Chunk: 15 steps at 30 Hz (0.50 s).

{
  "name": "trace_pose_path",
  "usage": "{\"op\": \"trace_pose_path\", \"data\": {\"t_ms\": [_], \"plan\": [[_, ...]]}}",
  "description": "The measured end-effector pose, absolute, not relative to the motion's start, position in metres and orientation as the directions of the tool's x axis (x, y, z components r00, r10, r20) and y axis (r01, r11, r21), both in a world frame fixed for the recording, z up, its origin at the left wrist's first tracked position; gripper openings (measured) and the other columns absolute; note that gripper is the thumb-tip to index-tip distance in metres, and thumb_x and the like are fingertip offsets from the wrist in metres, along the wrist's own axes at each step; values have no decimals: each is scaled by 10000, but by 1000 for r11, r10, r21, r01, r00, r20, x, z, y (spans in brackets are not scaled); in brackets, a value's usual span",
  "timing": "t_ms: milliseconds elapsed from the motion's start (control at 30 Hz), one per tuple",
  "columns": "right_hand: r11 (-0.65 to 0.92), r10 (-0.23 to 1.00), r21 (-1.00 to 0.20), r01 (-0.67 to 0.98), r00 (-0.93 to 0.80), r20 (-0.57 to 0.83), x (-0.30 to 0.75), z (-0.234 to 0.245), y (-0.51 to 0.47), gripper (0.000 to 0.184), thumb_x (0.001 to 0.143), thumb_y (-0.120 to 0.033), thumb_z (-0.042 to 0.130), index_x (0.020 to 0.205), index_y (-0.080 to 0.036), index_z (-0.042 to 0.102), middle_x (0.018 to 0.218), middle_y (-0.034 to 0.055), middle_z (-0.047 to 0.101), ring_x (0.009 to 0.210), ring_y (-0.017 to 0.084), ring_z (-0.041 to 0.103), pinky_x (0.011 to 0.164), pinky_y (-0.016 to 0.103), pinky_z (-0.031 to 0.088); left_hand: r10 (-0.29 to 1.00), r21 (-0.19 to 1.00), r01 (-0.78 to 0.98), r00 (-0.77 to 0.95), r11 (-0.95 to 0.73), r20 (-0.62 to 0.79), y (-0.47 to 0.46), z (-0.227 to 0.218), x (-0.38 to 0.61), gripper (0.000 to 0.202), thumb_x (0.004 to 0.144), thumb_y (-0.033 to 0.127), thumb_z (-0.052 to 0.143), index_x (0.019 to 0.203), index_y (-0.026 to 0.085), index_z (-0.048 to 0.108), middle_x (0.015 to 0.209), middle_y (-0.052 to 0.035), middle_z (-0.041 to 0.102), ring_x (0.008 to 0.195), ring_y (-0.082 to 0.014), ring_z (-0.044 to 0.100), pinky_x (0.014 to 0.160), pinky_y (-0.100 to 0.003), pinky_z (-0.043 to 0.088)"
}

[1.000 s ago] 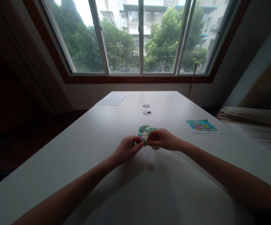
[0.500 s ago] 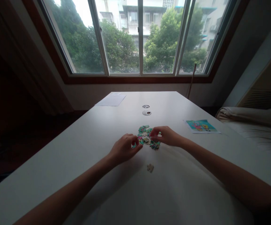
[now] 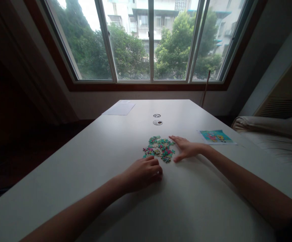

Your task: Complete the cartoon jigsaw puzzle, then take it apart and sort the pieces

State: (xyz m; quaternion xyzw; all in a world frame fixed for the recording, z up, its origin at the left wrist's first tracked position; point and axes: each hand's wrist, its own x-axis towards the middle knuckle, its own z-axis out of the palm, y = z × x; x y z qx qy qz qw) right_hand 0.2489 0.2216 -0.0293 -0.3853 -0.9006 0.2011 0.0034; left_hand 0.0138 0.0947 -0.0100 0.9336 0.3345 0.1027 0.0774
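A loose pile of small jigsaw puzzle pieces [image 3: 166, 145], mostly green with pink and pale ones among them, lies mid-table. On the near side of it is my left hand [image 3: 144, 172], its fingers curled together low over the tabletop. The hand is closed where a lone pale puzzle piece lay; that piece is now out of sight, apparently within the fingers. My right hand [image 3: 187, 148] rests at the pile's right edge, fingers stretched out and thumb apart, with nothing in it.
The white table [image 3: 95, 154] stretches toward a window. A colourful cartoon picture sheet [image 3: 216, 136] lies at the right, and a white paper [image 3: 119, 108] at the far left. Two small round items [image 3: 157, 122] sit beyond the pile. A padded seat [image 3: 269, 127] stands to the right.
My left hand has moved from the pile toward me, and the lone pale piece no longer shows. My right hand has moved right and opened from a pinch beside the pile.
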Motion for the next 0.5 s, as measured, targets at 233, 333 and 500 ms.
{"op": "trace_pose_path", "data": {"t_ms": [233,333,500], "plan": [[662,688,-389,641,-725,-23,242,-44,212,1247,475,-673,619,1372,-183,-97,1434,151,23,1301,324,25,1020,530,18,830,97,860,445,-500,336,112,-16,10,194,852,265,425,749,177,564,826,-50,572,781,-181,502,711,-311,387],[711,656,-395,583,-752,71,234,-46,209,1245,478,-652,635,1374,-174,-86,1433,154,36,1303,315,48,1032,506,61,891,137,920,305,-367,335,124,-17,-3,240,826,383,447,882,188,575,927,-73,571,861,-214,508,759,-348,390],[738,635,-371,564,-767,98,213,-45,218,1222,484,-646,642,1382,-170,-37,1429,171,38,1297,340,17,1026,505,97,926,140,915,372,-378,69,129,-22,-18,937,599,725,478,1319,160,279,1358,-149,307,1213,-313,295,963,-434,261]]}}
